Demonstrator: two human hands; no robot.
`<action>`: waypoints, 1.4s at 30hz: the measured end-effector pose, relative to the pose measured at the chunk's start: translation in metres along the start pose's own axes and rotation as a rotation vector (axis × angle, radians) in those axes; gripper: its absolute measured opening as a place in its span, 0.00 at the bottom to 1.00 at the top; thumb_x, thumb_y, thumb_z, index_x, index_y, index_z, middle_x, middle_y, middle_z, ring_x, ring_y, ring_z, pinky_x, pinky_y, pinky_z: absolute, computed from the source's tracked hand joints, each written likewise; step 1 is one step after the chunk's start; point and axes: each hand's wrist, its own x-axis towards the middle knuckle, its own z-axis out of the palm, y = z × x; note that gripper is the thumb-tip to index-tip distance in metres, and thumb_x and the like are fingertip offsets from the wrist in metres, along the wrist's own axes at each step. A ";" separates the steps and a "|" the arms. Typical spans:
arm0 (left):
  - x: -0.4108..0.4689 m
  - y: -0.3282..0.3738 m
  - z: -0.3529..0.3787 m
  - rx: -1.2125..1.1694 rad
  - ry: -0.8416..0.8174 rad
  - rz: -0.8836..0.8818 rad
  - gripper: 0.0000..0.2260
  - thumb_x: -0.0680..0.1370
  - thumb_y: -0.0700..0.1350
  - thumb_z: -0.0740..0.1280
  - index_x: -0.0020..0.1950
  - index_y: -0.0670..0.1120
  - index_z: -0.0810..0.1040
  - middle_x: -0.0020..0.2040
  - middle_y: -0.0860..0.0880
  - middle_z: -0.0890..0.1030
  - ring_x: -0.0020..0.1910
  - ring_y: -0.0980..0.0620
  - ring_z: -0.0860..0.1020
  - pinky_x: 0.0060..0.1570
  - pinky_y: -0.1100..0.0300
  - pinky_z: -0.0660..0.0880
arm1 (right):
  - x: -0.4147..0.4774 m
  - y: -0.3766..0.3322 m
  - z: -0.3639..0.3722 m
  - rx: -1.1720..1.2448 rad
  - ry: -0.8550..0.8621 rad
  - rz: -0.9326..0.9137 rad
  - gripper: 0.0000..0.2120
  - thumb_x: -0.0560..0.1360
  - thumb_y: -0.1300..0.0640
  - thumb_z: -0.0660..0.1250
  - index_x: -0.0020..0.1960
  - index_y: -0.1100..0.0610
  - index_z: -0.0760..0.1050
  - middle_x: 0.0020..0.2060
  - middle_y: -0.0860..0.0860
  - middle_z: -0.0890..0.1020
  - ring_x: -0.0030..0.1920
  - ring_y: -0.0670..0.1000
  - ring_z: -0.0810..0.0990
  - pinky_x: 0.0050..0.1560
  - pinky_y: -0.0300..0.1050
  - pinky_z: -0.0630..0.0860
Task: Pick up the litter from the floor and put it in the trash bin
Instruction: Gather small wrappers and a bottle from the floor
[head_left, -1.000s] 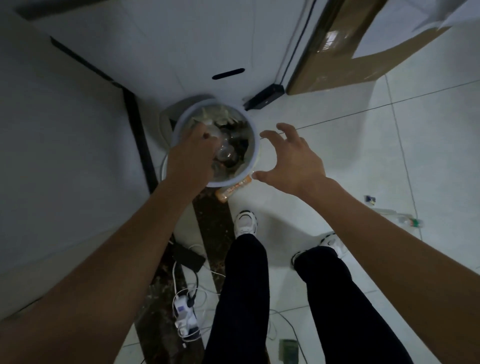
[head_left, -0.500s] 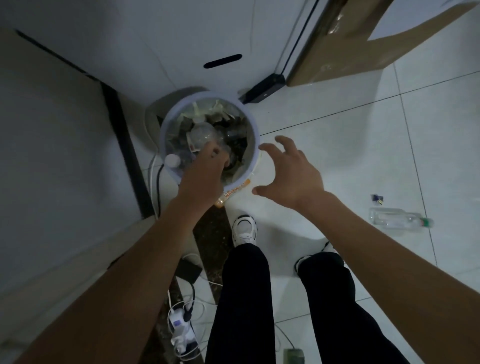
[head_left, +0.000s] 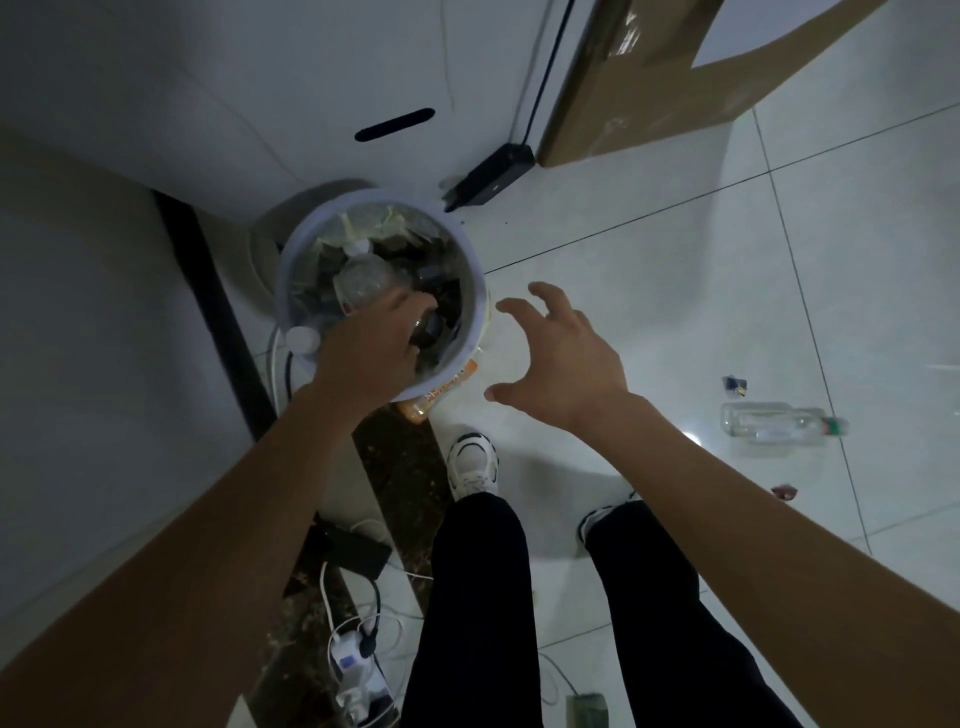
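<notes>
The white round trash bin (head_left: 474, 291) stands against the wall, full of rubbish, with a clear bottle (head_left: 363, 280) lying on top. My left hand (head_left: 369, 353) hovers over the bin's near rim, its fingers bent down beside that bottle and gripping nothing I can see. My right hand (head_left: 566, 358) is open, fingers spread, above the floor just right of the bin. Litter lies on the tiles to the right: a clear plastic bottle with a green cap (head_left: 774, 423), a small wrapper (head_left: 735, 384) and a reddish scrap (head_left: 784, 491).
An orange packet (head_left: 441, 395) pokes out from under the bin and a white round cap (head_left: 304, 340) sits at its left. A power strip with cables (head_left: 353, 660) lies by my left leg. A black box (head_left: 493, 174) and cardboard (head_left: 649, 78) stand behind.
My left hand has drawn back from deep in the bin to its near rim, leaving the clear bottle inside. My right hand has stayed open beside the bin.
</notes>
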 end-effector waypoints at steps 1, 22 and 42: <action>0.000 0.004 -0.002 0.027 0.005 0.024 0.21 0.73 0.38 0.69 0.65 0.47 0.72 0.60 0.46 0.76 0.55 0.45 0.77 0.44 0.53 0.78 | 0.000 0.000 -0.002 0.008 0.006 0.000 0.44 0.65 0.37 0.75 0.75 0.41 0.57 0.77 0.47 0.53 0.72 0.55 0.64 0.60 0.56 0.73; 0.032 0.192 -0.030 0.441 -0.322 0.004 0.39 0.76 0.55 0.67 0.80 0.54 0.48 0.81 0.47 0.48 0.79 0.44 0.48 0.76 0.39 0.47 | -0.090 0.090 -0.058 0.135 0.289 0.288 0.50 0.62 0.35 0.76 0.76 0.40 0.53 0.78 0.50 0.49 0.77 0.55 0.53 0.76 0.60 0.49; 0.083 0.483 0.116 0.627 -0.540 0.322 0.43 0.75 0.46 0.71 0.80 0.52 0.44 0.81 0.49 0.46 0.79 0.46 0.50 0.76 0.44 0.52 | -0.238 0.334 -0.055 0.425 0.320 0.629 0.47 0.64 0.36 0.75 0.76 0.42 0.55 0.79 0.50 0.49 0.77 0.54 0.52 0.75 0.56 0.48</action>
